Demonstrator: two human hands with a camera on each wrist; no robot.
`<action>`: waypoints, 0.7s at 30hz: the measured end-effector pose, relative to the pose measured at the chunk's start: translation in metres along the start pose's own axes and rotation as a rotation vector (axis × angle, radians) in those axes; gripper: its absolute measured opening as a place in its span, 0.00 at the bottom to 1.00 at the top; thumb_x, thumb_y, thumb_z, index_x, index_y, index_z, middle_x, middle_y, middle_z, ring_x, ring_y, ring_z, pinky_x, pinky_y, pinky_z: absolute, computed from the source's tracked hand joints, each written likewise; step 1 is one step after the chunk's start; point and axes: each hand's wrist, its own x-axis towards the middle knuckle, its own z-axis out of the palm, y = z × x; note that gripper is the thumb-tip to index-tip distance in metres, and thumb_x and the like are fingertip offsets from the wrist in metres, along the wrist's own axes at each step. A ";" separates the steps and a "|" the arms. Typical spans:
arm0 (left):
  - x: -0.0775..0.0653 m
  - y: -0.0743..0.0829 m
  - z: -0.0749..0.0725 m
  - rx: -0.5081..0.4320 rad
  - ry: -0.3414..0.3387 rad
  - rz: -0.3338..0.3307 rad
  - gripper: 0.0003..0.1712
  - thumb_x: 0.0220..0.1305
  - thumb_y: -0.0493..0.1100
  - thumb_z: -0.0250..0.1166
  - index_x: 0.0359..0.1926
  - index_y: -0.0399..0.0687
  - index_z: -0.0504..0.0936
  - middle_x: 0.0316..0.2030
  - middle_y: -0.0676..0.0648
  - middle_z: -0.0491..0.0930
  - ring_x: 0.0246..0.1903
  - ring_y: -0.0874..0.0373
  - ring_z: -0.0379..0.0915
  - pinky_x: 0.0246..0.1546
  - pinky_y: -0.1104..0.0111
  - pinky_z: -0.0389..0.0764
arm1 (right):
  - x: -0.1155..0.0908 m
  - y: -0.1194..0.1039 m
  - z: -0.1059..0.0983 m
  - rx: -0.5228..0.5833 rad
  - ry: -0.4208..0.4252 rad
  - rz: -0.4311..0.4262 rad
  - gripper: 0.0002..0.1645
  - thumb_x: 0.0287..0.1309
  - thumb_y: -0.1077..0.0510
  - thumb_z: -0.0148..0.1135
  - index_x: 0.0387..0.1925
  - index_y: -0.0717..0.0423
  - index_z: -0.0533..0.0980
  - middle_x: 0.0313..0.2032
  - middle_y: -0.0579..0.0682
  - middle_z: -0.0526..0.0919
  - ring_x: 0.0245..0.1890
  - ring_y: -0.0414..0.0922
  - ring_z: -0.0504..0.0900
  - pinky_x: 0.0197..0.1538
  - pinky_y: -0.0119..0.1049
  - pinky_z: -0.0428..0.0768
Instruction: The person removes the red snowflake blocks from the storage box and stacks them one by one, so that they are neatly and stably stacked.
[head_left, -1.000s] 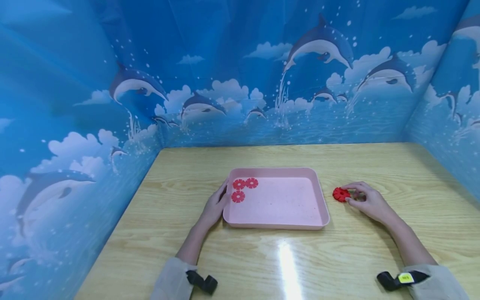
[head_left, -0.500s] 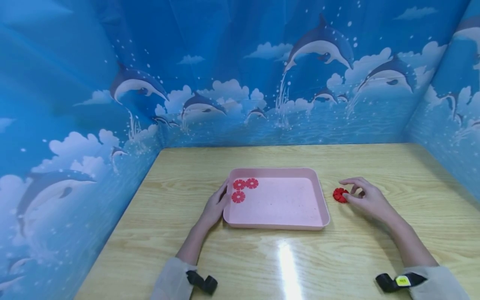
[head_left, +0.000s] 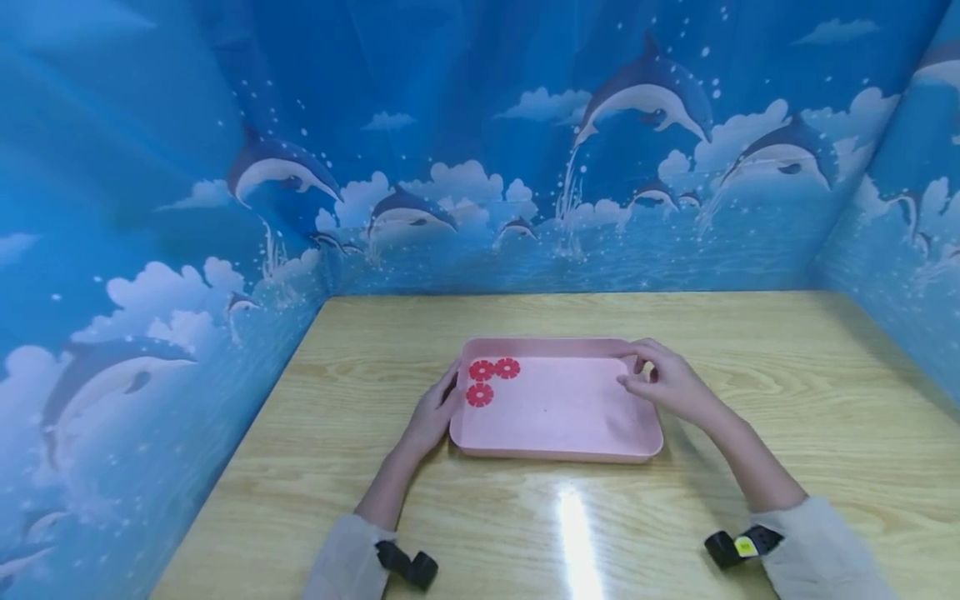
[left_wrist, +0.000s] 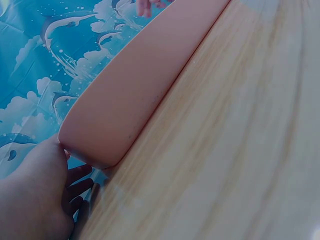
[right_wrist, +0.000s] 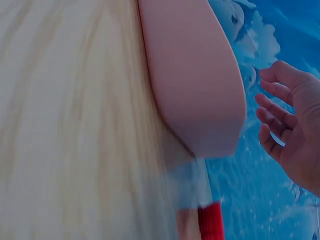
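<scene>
A pink rectangular tray (head_left: 555, 456) stands on the table, with several red notched discs (head_left: 480, 394) lying flat in its far left part. My left hand (head_left: 433, 417) holds the tray's left side; in the left wrist view its fingers (left_wrist: 79, 188) bend in by the outer wall at the corner. Over the tray's right rim hovers my right hand (head_left: 671, 385), thumb and forefinger slightly apart, with no object visible between them. The right wrist view shows this hand (right_wrist: 292, 120) loosely curved beside the tray wall. A red piece (right_wrist: 211, 221) appears at that view's lower edge.
The wooden table (head_left: 390, 333) reaches back to a blue dolphin-print backdrop (head_left: 465, 233), which also rises at the left and right sides. Each sleeve carries a black wrist camera; the left one (head_left: 408, 565) is near the front edge. A light reflection crosses the table's front.
My right hand has moved left from beside the red pieces on the table to over the tray's right rim, and now covers their spot. The left hand stays at the tray's left side.
</scene>
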 end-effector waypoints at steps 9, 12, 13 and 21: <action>-0.011 0.033 -0.007 -0.007 -0.025 0.006 0.28 0.71 0.42 0.47 0.69 0.41 0.54 0.65 0.38 0.56 0.63 0.42 0.51 0.63 0.52 0.52 | 0.037 -0.029 0.037 -0.003 -0.097 0.011 0.23 0.52 0.58 0.65 0.51 0.60 0.75 0.43 0.54 0.77 0.34 0.45 0.71 0.29 0.35 0.73; -0.013 0.037 -0.008 0.010 -0.027 0.009 0.28 0.71 0.42 0.47 0.69 0.40 0.54 0.65 0.38 0.57 0.63 0.43 0.51 0.63 0.54 0.52 | 0.048 -0.037 0.051 -0.011 -0.135 0.041 0.24 0.53 0.56 0.64 0.52 0.60 0.74 0.45 0.55 0.77 0.34 0.44 0.71 0.29 0.35 0.73; -0.013 0.038 -0.008 0.012 -0.027 0.009 0.28 0.71 0.41 0.47 0.69 0.40 0.54 0.65 0.38 0.57 0.63 0.43 0.52 0.63 0.54 0.53 | 0.051 -0.040 0.055 -0.013 -0.144 0.053 0.24 0.53 0.56 0.64 0.52 0.59 0.75 0.45 0.54 0.76 0.34 0.44 0.71 0.29 0.35 0.73; -0.013 0.037 -0.008 0.006 -0.024 0.000 0.28 0.71 0.42 0.47 0.69 0.41 0.55 0.64 0.38 0.57 0.63 0.43 0.52 0.63 0.54 0.53 | 0.077 -0.052 0.083 -0.016 -0.175 0.123 0.23 0.52 0.57 0.64 0.51 0.60 0.75 0.44 0.53 0.76 0.29 0.42 0.70 0.27 0.34 0.72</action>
